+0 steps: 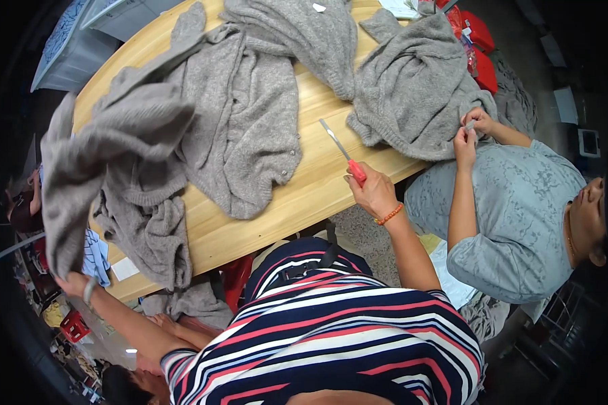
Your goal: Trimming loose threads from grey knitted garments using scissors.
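Note:
My left hand (pixel 76 285), stretched far out to the left, grips the end of a grey knit sweater (pixel 125 131) that is raised off the table and blurred by motion. In my right hand (pixel 375 192) is a tool with a red handle and a slim metal blade (pixel 333 140), pointing away over the table; scissors or a knife, I cannot tell which. Another grey knit garment with buttons (pixel 246 128) lies spread out between my hands. More grey knitwear (pixel 294 40) is heaped at the far side.
On the right a co-worker in a grey-green shirt (pixel 500 209) handles the edge of a grey garment (pixel 412 94). The wooden table (pixel 216 239) curves around in front of me. Another person (pixel 135 385) is close at lower left. Red containers (pixel 479 67) stand beyond the table's right end.

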`<state>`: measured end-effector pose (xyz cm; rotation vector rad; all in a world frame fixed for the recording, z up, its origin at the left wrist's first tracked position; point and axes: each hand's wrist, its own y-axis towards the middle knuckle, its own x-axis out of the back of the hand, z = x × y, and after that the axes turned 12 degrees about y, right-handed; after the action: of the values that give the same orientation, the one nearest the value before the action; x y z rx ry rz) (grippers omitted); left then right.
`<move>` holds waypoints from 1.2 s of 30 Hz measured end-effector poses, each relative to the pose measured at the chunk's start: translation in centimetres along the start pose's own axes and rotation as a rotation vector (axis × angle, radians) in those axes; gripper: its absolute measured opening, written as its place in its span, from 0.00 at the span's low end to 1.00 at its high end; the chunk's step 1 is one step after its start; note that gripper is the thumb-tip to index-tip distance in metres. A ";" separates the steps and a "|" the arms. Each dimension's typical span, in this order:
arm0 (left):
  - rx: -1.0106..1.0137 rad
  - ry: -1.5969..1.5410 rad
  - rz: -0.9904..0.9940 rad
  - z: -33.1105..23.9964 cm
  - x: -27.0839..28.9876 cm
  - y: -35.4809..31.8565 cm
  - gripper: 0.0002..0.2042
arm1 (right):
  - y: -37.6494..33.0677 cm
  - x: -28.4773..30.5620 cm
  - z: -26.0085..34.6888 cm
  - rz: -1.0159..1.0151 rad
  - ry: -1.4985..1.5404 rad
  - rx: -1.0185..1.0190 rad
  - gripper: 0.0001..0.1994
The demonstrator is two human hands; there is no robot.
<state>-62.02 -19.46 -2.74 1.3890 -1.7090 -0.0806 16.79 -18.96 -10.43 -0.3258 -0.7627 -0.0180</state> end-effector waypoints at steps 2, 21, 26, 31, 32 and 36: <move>-0.137 0.556 0.092 3.8 1.6 -4.5 0.24 | 0.7 -0.2 0.7 0.068 -0.043 -0.007 0.14; -1.291 -0.072 1.227 -21.0 -13.5 -49.1 0.32 | -3.8 -2.0 2.0 0.416 -0.216 -0.020 0.11; -1.256 -0.012 1.235 -22.1 -12.3 -49.5 0.34 | -4.9 -1.7 2.2 0.415 -0.212 -0.012 0.10; -1.279 -0.063 1.397 -21.4 -12.1 -49.4 0.36 | -4.6 -1.4 1.1 0.296 -0.121 -0.020 0.10; -1.280 -0.059 1.405 -20.6 -12.6 -49.3 0.36 | -4.7 -1.3 1.0 0.301 -0.117 -0.026 0.10; -1.159 -0.169 1.379 -19.2 -13.5 -49.0 0.36 | -5.2 -1.4 -0.2 0.332 -0.158 -0.040 0.10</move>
<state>-13.23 -17.57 -26.51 -0.7089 -1.8642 -0.3317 15.22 -24.09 -10.05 -0.4930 -0.8574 0.3090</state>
